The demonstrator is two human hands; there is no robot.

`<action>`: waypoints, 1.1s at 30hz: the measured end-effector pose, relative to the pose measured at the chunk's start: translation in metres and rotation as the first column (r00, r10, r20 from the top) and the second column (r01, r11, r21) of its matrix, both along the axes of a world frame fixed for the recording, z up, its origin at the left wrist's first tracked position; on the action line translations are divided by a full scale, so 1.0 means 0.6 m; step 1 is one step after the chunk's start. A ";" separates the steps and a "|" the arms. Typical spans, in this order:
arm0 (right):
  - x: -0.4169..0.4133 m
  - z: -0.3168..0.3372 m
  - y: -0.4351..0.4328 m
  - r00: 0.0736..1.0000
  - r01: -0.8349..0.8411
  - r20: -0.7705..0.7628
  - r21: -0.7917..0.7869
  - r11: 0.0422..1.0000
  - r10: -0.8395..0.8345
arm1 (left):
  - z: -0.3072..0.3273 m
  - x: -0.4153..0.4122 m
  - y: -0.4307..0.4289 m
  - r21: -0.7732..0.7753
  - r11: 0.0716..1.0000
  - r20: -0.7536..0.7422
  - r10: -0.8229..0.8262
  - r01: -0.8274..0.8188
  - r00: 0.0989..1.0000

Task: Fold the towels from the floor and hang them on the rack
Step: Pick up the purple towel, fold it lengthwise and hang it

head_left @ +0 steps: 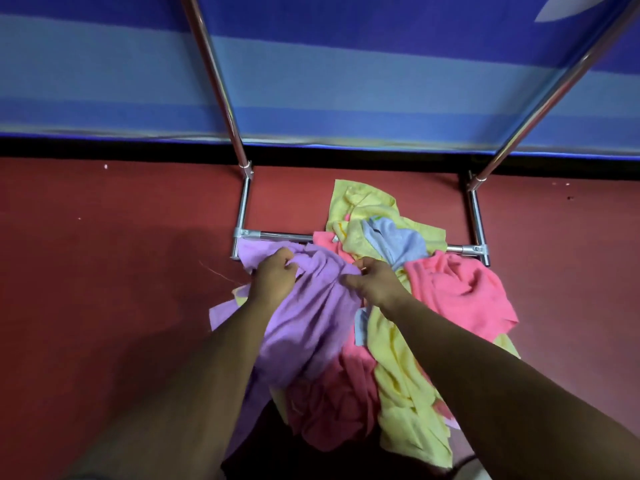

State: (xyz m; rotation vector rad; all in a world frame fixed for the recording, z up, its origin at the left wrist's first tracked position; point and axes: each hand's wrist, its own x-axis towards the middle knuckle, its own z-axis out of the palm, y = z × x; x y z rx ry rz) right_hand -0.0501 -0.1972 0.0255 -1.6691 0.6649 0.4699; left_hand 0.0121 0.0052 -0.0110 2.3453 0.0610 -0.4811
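A blue striped wall (104, 81) filled the top of the view, and below it lay a red floor (104, 237). A steel rack (214, 74) stood against the wall. Its two poles rose out of view at the top, and its low crossbar (277, 234) ran along the floor between two short feet.

A heap of towels (401, 375) was spread on the floor over and in front of the crossbar, hiding its middle. The purple towel (304, 327) was on the left side of the heap, with its far corner touching the left end of the crossbar. A pink towel (460, 289) lay crumpled on the right, just beside the right foot. A yellow towel (360, 202) reached furthest back, past the crossbar toward the wall. A pale blue towel (394, 240) sat on top of it, between the yellow and the pink.

Both bare arms reached in from the bottom edge. The left grip (273, 278) had its fingers curled into a bunch of the purple towel near its far edge. The right grip (375, 282) pinched the same towel's right edge between thumb and fingers, close to the blue towel. The cloth was gathered in folds between the two. A thin orange thread (221, 275) lay on the floor to the left of the heap.
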 end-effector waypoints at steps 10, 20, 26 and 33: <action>-0.002 0.289 0.006 0.925 0.155 0.328 0.140 0.978 -0.193 | 0.371 -0.009 -0.037 -0.490 0.871 0.181 0.143 -0.036 0.973; -0.108 0.466 0.018 0.786 0.149 0.605 0.015 0.989 -0.128 | 0.522 -0.129 0.008 -0.645 0.764 0.265 0.206 0.015 0.942; -0.140 0.494 0.037 0.744 0.129 0.654 0.063 0.990 -0.139 | 0.526 -0.163 0.005 -0.617 0.785 0.244 0.127 0.053 0.961; -0.150 0.507 0.045 0.739 0.019 0.662 0.168 0.986 -0.127 | 0.550 -0.190 -0.014 -0.432 0.813 0.382 -0.226 0.390 0.896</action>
